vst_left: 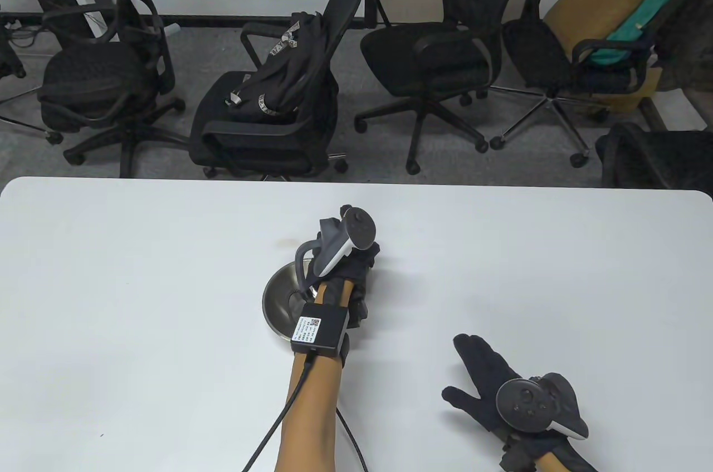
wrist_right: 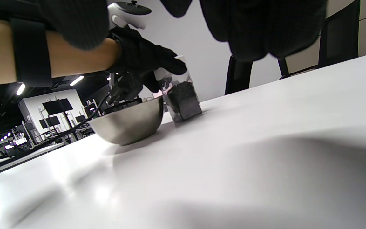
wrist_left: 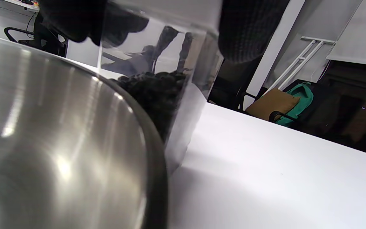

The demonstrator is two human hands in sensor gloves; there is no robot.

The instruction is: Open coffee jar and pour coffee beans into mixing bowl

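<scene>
Coffee jar [wrist_right: 183, 95]: clear, straight-walled container standing upright on the white worktop [vst_left: 139, 282], touching or just beside the right side of the mixing bowl. Coffee beans [wrist_left: 157, 92] fill only its lower part; the upper part shows clear. Whether a lid is still fitted cannot be told, as the top is covered by a glove in every view.

Mixing bowl [vst_left: 278, 299]: brushed steel, near the middle of the worktop, partly hidden under the left forearm in the table view. The stretch of inner wall seen from the left wrist view carries no beans; the bottom is not in view.

Left hand [vst_left: 351, 271]: reaches over the bowl, fingers closed around the upper part of the jar, which rests on the worktop.

Right hand [vst_left: 490, 383]: well apart from jar and bowl, at the near right, fingers spread wide, holding nothing; whether it touches the worktop cannot be told.

Progress, as a judgement: early stage. Jar is gripped and steadied; no sign of pouring. Remaining: remove the lid if it is still on, lift and tip the jar, empty the beans into the bowl.
</scene>
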